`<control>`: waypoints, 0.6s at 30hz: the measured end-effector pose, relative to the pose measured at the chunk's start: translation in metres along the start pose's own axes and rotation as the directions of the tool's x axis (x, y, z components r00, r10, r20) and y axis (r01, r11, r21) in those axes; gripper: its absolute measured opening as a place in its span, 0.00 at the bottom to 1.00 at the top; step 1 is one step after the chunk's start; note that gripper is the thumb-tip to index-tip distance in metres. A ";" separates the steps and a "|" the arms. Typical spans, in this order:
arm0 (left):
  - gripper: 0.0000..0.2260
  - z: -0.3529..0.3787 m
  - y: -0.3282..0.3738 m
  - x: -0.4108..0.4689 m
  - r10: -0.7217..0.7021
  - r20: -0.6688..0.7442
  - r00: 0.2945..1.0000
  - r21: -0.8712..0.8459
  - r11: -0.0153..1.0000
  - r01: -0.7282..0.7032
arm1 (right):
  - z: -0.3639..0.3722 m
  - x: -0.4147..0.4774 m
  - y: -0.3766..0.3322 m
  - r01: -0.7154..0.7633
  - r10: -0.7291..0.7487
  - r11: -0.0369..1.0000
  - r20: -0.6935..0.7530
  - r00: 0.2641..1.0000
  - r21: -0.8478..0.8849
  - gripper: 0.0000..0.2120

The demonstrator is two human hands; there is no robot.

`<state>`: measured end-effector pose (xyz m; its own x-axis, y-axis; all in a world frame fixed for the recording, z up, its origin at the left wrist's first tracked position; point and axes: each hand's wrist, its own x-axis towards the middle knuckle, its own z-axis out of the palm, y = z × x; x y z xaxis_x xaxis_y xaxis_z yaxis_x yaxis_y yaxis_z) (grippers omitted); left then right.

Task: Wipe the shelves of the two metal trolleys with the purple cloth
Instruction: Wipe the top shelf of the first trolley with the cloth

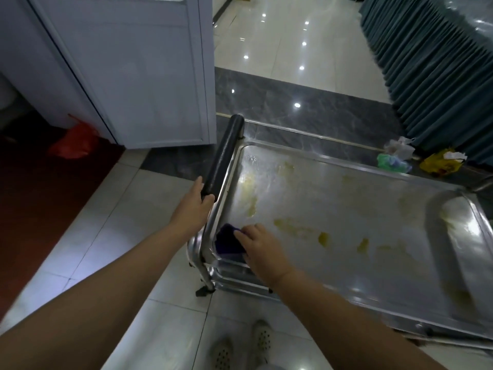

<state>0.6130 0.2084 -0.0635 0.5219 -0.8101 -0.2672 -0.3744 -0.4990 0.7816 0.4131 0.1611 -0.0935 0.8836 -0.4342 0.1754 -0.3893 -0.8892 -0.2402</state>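
One purple cloth [226,240] | under right grip [257,247] (shelf [346,222] corner) | left grip [193,206]: handle [224,153]

2 bare forearms [106,289]; 2 pale, perforated clogs [262,339] on the feet.

You're in what looks like a restaurant or banquet hall: a food-stained steel service trolley [346,204] stands before you, a pleated teal table skirt [432,84] at two o'clock, a glossy tiled floor [288,44] at twelve.
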 end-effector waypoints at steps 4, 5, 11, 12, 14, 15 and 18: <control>0.25 0.007 0.008 -0.002 -0.060 0.041 0.997 -0.118 0.991 0.064 | 0.035 -0.022 -0.007 0.092 -0.064 0.990 0.247 0.967 -0.103 0.29; 0.25 0.009 0.008 -0.002 -0.062 0.038 0.997 -0.117 0.991 0.066 | 0.037 -0.029 -0.006 0.111 -0.076 0.987 0.268 0.960 -0.117 0.28; 0.26 0.011 0.009 0.005 -0.023 0.011 1.000 -0.033 0.999 0.023 | 0.044 -0.042 0.002 0.199 -0.129 0.962 0.333 0.934 -0.186 0.35; 0.26 0.012 0.009 0.006 -0.013 -0.008 1.000 -0.007 1.000 0.013 | 0.045 -0.041 0.003 0.211 -0.138 0.961 0.348 0.927 -0.179 0.36; 0.26 0.014 0.008 0.007 0.008 -0.043 0.999 0.056 0.998 -0.005 | 0.049 -0.036 0.008 0.227 -0.150 0.959 0.374 0.915 -0.172 0.33; 0.26 0.015 0.007 0.007 0.009 -0.053 0.999 0.088 0.996 -0.004 | 0.051 -0.034 0.012 0.230 -0.146 0.958 0.394 0.907 -0.174 0.31; 0.25 0.016 0.009 0.005 -0.006 -0.061 0.998 0.113 0.994 0.013 | 0.058 -0.026 0.018 0.248 -0.154 0.954 0.438 0.885 -0.166 0.29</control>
<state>0.6003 0.1946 -0.0668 0.5699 -0.7869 -0.2368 -0.4518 -0.5408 0.7095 0.3986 0.1645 -0.1581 0.9565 -0.1843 -0.2262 -0.1953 -0.9804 -0.0269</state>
